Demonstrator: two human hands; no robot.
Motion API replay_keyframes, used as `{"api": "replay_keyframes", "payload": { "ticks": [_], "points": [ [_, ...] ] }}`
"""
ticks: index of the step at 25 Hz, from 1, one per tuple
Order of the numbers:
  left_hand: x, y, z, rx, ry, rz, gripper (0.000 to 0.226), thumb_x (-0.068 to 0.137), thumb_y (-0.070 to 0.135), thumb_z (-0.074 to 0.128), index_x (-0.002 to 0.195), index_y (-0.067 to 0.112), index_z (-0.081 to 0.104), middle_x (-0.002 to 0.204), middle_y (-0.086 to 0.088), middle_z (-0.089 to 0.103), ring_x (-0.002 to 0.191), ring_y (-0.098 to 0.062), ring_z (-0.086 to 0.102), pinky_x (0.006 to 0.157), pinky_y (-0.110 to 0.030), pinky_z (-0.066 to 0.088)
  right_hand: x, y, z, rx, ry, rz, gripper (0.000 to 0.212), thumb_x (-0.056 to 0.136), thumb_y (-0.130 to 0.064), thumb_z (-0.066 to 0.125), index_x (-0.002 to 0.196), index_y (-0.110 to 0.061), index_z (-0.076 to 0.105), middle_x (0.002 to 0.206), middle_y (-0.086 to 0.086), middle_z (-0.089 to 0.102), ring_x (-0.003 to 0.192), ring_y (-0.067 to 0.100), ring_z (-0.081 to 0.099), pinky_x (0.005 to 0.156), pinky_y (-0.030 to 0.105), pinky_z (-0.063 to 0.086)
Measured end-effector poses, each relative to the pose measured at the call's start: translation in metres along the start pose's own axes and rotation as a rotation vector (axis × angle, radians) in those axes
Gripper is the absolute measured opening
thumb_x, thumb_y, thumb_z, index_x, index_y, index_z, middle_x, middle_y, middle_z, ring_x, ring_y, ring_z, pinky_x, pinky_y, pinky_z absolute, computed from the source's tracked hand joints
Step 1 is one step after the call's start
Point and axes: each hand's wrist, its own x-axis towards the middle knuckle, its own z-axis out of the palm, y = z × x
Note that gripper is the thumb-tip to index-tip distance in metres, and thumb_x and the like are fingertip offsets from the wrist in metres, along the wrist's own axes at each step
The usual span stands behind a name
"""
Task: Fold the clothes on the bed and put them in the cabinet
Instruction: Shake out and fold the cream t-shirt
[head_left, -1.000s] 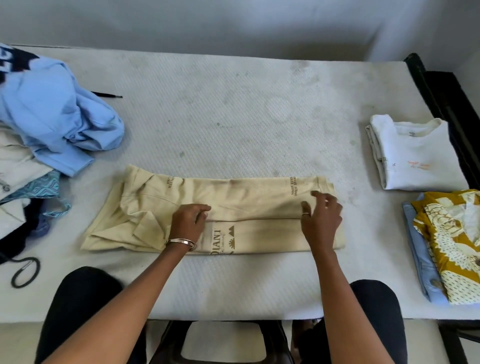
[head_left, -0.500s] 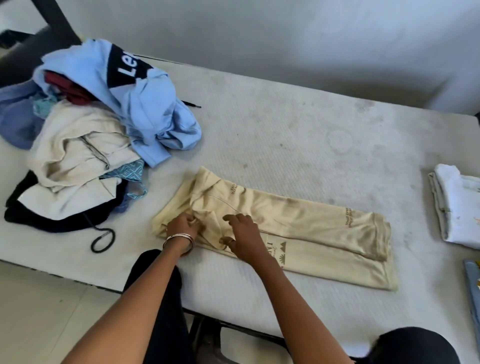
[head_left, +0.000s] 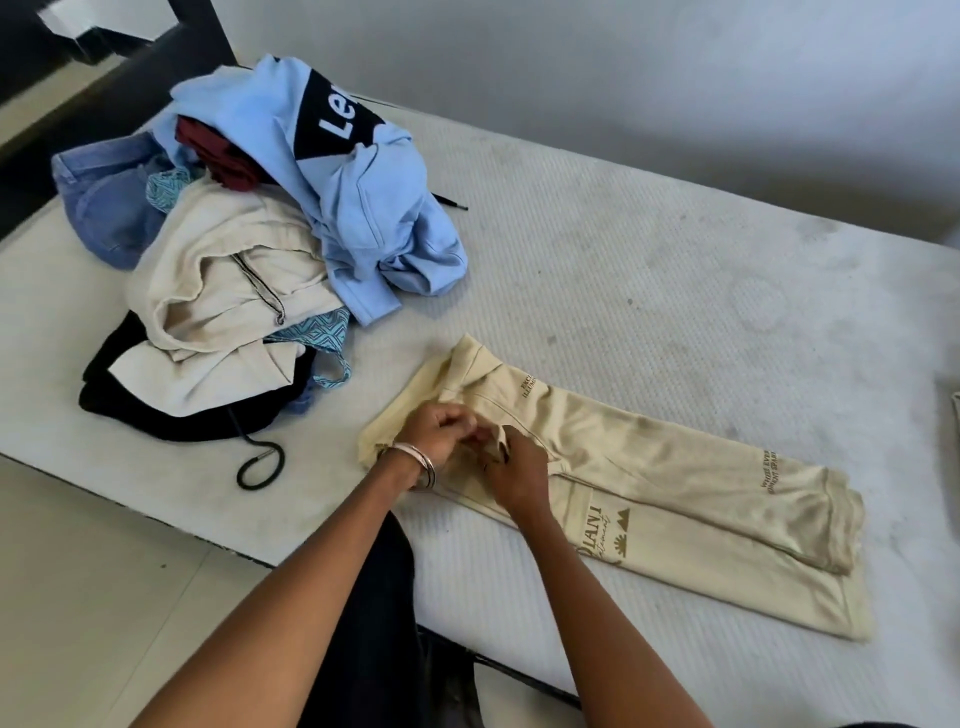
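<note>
Pinching cream shirt (head_left: 649, 467), both hands

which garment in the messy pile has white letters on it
The light blue sweatshirt atop the pile: only it carries a black band with white lettering.

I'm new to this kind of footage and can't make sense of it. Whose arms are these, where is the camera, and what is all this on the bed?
No machine here: a person wears a camera on the head, looking down at their own arms. The left hand, with bangles on its wrist, and the right hand both pinch the near end of a cream sweatshirt, folded into a long strip on the mattress. To the left lies an unfolded heap: a light blue hoodie, a cream garment, something black underneath and a denim piece.
</note>
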Motion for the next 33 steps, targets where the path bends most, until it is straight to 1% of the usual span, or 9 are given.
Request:
{"api": "replay_keyframes", "payload": {
  "ticks": [3, 7, 11, 17, 21, 26, 27, 29, 33],
  "points": [
    [0.042, 0.011, -0.027, 0.584, 0.170, 0.188, 0.045, 0.084, -0.004, 0.054, 0.125, 0.014, 0.062, 0.114, -0.010, 0.065, 0.103, -0.028, 0.061, 0.091, -0.034, 0.048, 0.016, 0.000, -0.032, 0.309, 0.012, -0.022, 0.004, 0.086, -0.012, 0.068, 0.086, -0.009, 0.069, 0.075, 0.004, 0.070, 0.072, 0.026, 0.067, 0.065, 0.044, 0.054],
    [0.093, 0.030, -0.029, 1.182, -0.108, 0.332, 0.075, 0.090, 0.000, 0.043, 0.148, 0.045, 0.024, 0.156, 0.004, 0.023, 0.131, -0.033, 0.033, 0.099, -0.048, 0.041, 0.032, -0.018, -0.087, 0.575, -0.150, -0.169, 0.024, 0.098, -0.010, 0.056, 0.079, -0.019, 0.068, 0.068, -0.014, 0.064, 0.068, 0.004, 0.058, 0.064, 0.023, 0.045],
    [0.126, 0.041, -0.021, 1.578, -0.220, 0.397, 0.033, 0.101, 0.032, 0.037, 0.127, 0.045, 0.052, 0.149, 0.010, 0.040, 0.137, -0.021, 0.028, 0.101, -0.046, 0.029, 0.040, -0.029, -0.108, 0.452, -0.440, -0.267, 0.034, 0.101, -0.007, 0.051, 0.074, -0.024, 0.062, 0.065, -0.019, 0.057, 0.065, -0.003, 0.050, 0.065, 0.016, 0.038],
    [0.140, 0.038, -0.055, 1.649, 0.245, 0.425, 0.023, 0.088, 0.002, 0.044, 0.091, 0.004, 0.067, 0.084, -0.017, 0.070, 0.093, -0.035, 0.061, 0.095, -0.050, 0.036, 0.045, -0.006, -0.094, 0.376, -0.536, -0.162, 0.022, 0.100, -0.011, 0.054, 0.115, -0.009, 0.070, 0.080, -0.019, 0.069, 0.070, -0.005, 0.061, 0.061, 0.013, 0.047],
    [0.140, 0.029, -0.068, 1.462, 0.294, 0.111, 0.030, 0.094, 0.011, 0.046, 0.121, 0.012, 0.059, 0.117, -0.016, 0.062, 0.113, -0.038, 0.053, 0.099, -0.049, 0.036, 0.041, 0.003, -0.068, 0.233, -0.500, -0.241, 0.024, 0.097, -0.018, 0.060, 0.118, -0.015, 0.071, 0.111, -0.006, 0.073, 0.103, 0.002, 0.065, 0.092, 0.023, 0.051],
    [0.131, 0.022, -0.055, 1.586, -0.092, 1.068, 0.065, 0.077, 0.001, 0.054, 0.133, 0.034, 0.051, 0.131, -0.006, 0.056, 0.108, -0.036, 0.057, 0.072, -0.047, 0.051, 0.024, -0.003, -0.023, -0.201, -0.410, -0.407, 0.047, 0.089, -0.062, 0.034, 0.123, -0.045, 0.062, 0.108, -0.007, 0.066, 0.103, 0.016, 0.060, 0.081, 0.040, 0.051],
    [0.128, 0.021, -0.055, 1.707, -0.259, 1.061, 0.068, 0.081, 0.004, 0.058, 0.137, 0.040, 0.044, 0.139, 0.000, 0.049, 0.116, -0.032, 0.053, 0.082, -0.049, 0.048, 0.021, -0.005, -0.016, -0.228, -0.377, -0.417, 0.054, 0.087, -0.065, 0.027, 0.124, -0.046, 0.061, 0.107, -0.005, 0.064, 0.101, 0.019, 0.060, 0.078, 0.040, 0.052],
    [0.120, 0.016, -0.056, 1.871, -0.399, 0.607, 0.066, 0.094, 0.019, 0.049, 0.147, 0.047, 0.019, 0.155, 0.007, 0.025, 0.134, -0.024, 0.035, 0.105, -0.054, 0.029, 0.015, -0.007, -0.005, -0.203, -0.334, -0.425, 0.054, 0.089, -0.061, 0.027, 0.126, -0.041, 0.061, 0.105, 0.001, 0.064, 0.095, 0.023, 0.062, 0.074, 0.040, 0.053],
    [0.119, 0.027, -0.051, 1.924, -0.152, 0.272, 0.049, 0.099, 0.035, 0.036, 0.147, 0.032, 0.026, 0.144, 0.002, 0.040, 0.133, -0.025, 0.036, 0.111, -0.056, 0.017, 0.016, -0.007, -0.017, -0.092, -0.303, -0.437, 0.031, 0.098, -0.036, 0.049, 0.125, -0.034, 0.063, 0.085, -0.007, 0.071, 0.077, 0.013, 0.065, 0.071, 0.037, 0.053]
  ]
}}
